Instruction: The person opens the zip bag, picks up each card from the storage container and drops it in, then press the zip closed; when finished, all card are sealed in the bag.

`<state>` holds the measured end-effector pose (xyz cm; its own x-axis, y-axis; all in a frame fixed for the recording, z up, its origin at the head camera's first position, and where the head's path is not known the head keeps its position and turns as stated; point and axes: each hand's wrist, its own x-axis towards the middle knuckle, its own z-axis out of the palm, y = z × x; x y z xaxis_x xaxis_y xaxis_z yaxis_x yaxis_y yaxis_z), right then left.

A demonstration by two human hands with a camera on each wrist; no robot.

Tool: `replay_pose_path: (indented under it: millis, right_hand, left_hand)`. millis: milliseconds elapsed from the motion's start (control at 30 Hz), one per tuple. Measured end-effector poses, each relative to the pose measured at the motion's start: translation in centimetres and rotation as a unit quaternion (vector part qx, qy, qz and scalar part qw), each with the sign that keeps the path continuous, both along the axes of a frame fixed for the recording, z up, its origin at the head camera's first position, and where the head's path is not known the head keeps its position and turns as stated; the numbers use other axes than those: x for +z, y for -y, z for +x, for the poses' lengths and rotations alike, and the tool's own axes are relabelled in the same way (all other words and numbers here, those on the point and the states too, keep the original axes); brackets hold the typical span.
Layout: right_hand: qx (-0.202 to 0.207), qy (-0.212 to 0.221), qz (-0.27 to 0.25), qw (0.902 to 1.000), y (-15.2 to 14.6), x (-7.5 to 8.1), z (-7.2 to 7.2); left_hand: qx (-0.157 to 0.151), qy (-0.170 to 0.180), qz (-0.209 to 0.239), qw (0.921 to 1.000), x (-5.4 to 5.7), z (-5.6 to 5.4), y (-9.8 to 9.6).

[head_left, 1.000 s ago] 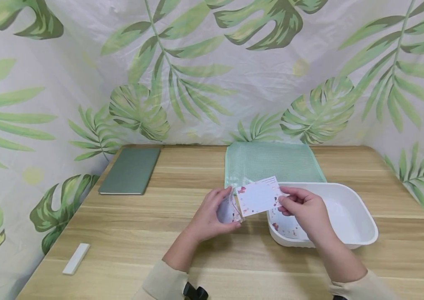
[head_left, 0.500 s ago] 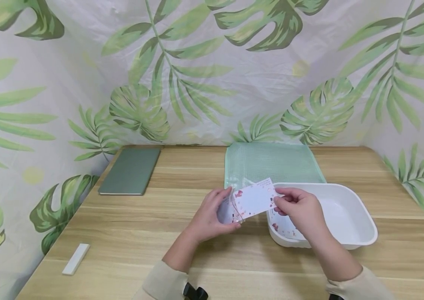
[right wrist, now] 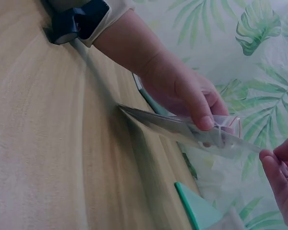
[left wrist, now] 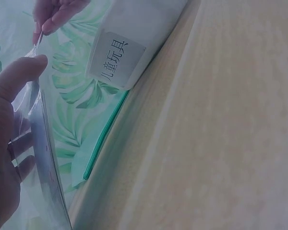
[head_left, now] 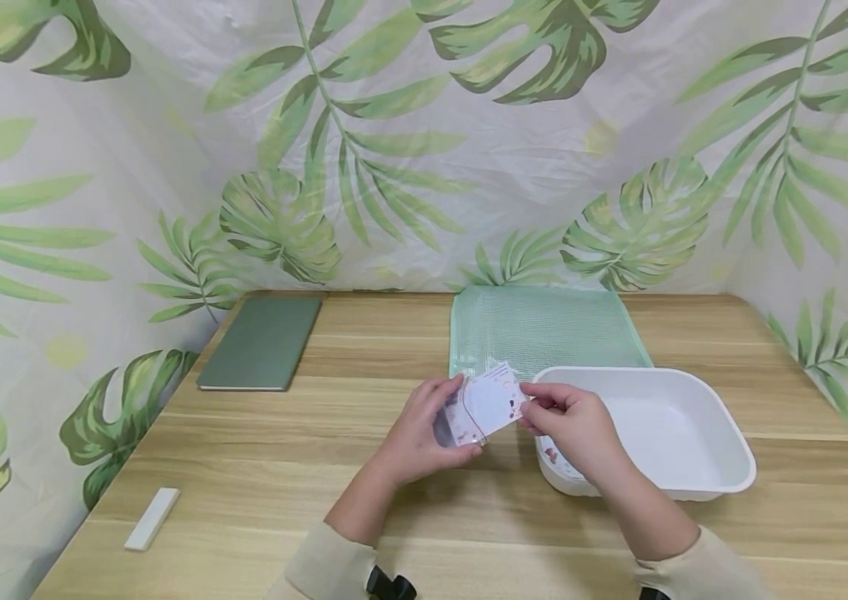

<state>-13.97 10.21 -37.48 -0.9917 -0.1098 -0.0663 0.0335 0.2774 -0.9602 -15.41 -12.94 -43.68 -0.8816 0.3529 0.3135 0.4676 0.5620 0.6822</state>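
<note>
My left hand [head_left: 418, 429] grips a clear zip bag [right wrist: 216, 143] above the table, thumb on the near side. A printed card [head_left: 491, 400] with a small floral pattern sits partly inside the bag's mouth. At the card's outer right end my right hand [head_left: 569, 421] pinches it between thumb and fingers. The left wrist view shows the bag [left wrist: 43, 139] edge-on, with the right hand [left wrist: 60, 17] at its top. Another patterned card [head_left: 560, 462] lies in the left end of the white bin [head_left: 739, 467], partly hidden behind my right hand.
Behind the bin lies a green mesh pouch [head_left: 544, 325]. A dark green notebook [head_left: 262, 342] rests at the back left, and a small white bar [head_left: 153, 518] near the left edge. The bin carries a printed label [left wrist: 117, 57] on its side.
My right hand has moved left, sliding the card farther into the bag, so less of it sticks out. The left hand has stayed nearly in place.
</note>
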Motion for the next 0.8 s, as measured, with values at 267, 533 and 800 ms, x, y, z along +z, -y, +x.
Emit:
replay_pose_path:
  millis: [267,533,800]
  right_hand:
    - [0.045,0.004,-0.020,0.9988,0.5,-1.6,-0.2]
    - [0.068,-0.009,-0.025,0.9973,1.8,-2.7,-0.1]
    - [0.090,-0.016,0.016,0.9957,2.4,-3.0,-0.2]
  left_hand:
    - [0.005,0.000,0.007,1.0000,0.1,0.0,0.0]
    - [0.005,-0.004,0.005,1.0000,0.1,0.1,0.0]
    - [0.004,-0.006,0.008,0.9999,0.1,0.1,0.0]
